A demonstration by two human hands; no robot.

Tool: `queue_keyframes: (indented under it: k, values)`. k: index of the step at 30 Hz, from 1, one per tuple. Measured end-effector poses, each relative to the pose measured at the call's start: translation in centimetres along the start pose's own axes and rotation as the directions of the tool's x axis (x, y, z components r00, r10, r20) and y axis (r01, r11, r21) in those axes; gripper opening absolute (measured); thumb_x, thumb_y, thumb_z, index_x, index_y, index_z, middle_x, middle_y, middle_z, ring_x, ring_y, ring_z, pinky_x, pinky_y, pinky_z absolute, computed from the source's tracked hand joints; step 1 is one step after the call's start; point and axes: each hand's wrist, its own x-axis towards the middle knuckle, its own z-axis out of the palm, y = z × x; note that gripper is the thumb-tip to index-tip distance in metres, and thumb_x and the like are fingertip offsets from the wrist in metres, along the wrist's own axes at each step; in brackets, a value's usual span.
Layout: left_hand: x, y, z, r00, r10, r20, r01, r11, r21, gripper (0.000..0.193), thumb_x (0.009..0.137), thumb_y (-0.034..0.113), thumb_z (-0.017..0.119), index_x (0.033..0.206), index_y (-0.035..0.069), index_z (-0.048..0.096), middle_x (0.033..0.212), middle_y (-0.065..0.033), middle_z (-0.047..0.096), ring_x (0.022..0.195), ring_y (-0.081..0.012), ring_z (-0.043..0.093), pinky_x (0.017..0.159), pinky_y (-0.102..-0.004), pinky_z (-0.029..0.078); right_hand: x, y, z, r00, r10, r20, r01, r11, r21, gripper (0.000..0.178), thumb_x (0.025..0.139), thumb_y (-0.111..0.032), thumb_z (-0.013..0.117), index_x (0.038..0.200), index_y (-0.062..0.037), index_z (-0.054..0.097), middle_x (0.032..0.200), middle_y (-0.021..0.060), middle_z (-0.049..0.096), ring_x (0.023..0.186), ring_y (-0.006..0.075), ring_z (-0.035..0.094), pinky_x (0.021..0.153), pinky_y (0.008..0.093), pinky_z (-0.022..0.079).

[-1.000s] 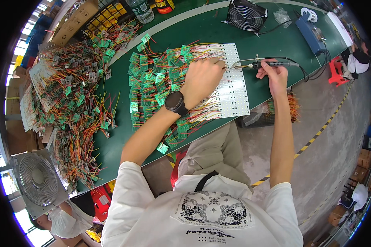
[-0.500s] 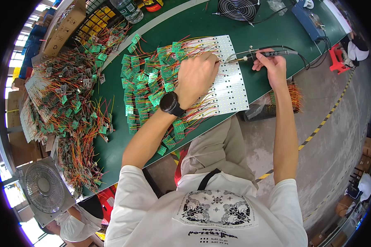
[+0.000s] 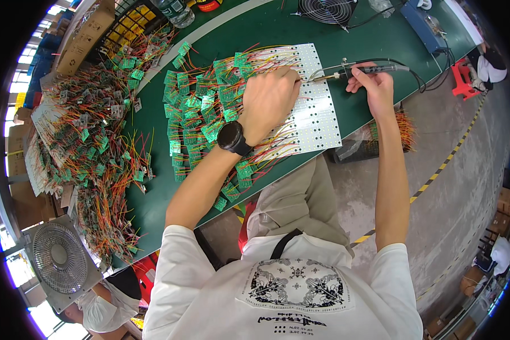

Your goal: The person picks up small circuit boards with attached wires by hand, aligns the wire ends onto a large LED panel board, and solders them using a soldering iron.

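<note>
A white perforated panel [image 3: 317, 122] lies on the green bench, with red and yellow wires [image 3: 280, 141] running over its left part. Those wires lead to rows of small green circuit boards [image 3: 195, 133] on its left. Over the panel and wires is my left hand [image 3: 271, 97], fingers bent and pinched together near the wire ends; whatever they grip is hidden. My right hand [image 3: 373, 86] holds a soldering iron [image 3: 374, 69] by its dark handle. A thin curved tube is fixed along the iron, and its tip points left, close to my left fingertips at the panel.
A big heap of wired boards [image 3: 79, 141] covers the bench's left side. At the back stand a bottle [image 3: 175, 12], a black fan [image 3: 326, 10] and a blue box [image 3: 424, 27] with cables. A dark bin of wires [image 3: 360, 148] sits below the right edge; another person [image 3: 105, 309] is at lower left.
The soldering iron's tip has shifted slightly left and up, nearer my left fingertips. My left hand keeps its pinch over the panel. The whole view has shifted a little.
</note>
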Motion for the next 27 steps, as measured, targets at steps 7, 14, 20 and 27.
queue_keyframes:
  k: [7,14,20,27]
  values:
    - [0.1,0.0,0.2,1.000,0.003,0.008,-0.003,1.000,-0.001,0.010,0.083,0.014,0.066,0.085,0.005,0.069,0.080,-0.0097,0.068,0.067,-0.0299,0.065,0.059,-0.0389,0.052,-0.1,-0.1,-0.1,1.000,0.006,0.002,-0.006,1.000,-0.010,0.019,0.088,-0.011,0.067,0.096,0.0061,0.064,0.076,0.0127,0.065,0.063,0.0194,0.065,0.058,0.0271,0.049]
    - [0.1,-0.1,0.1,1.000,0.013,0.004,-0.013,1.000,-0.017,0.010,0.083,0.014,0.066,0.085,0.005,0.069,0.080,-0.0101,0.068,0.067,-0.0302,0.065,0.059,-0.0390,0.052,0.1,0.2,-0.3,0.999,0.003,-0.046,-0.001,0.999,0.049,0.019,0.088,-0.011,0.066,0.097,0.0060,0.064,0.076,0.0124,0.065,0.062,0.0196,0.065,0.057,0.0274,0.049]
    - [0.4,0.2,-1.0,0.999,0.007,0.032,-0.007,1.000,-0.022,0.015,0.086,0.019,0.064,0.088,0.005,0.068,0.083,-0.0106,0.067,0.069,-0.0312,0.065,0.060,-0.0397,0.051,0.1,0.2,-0.1,0.997,-0.002,-0.082,0.010,0.995,0.102,0.019,0.088,-0.011,0.066,0.097,0.0057,0.064,0.075,0.0116,0.065,0.061,0.0192,0.064,0.057,0.0269,0.049]
    - [0.8,-0.7,-3.4,0.945,0.219,0.243,-0.166,0.961,-0.223,0.026,0.091,0.030,0.061,0.093,0.005,0.066,0.100,-0.0101,0.061,0.075,-0.0311,0.064,0.068,-0.0416,0.050,-0.2,0.0,-0.1,0.995,0.003,-0.099,0.008,0.994,0.113,0.019,0.087,-0.011,0.067,0.096,0.0057,0.064,0.074,0.0121,0.065,0.059,0.0186,0.063,0.054,0.0261,0.048]
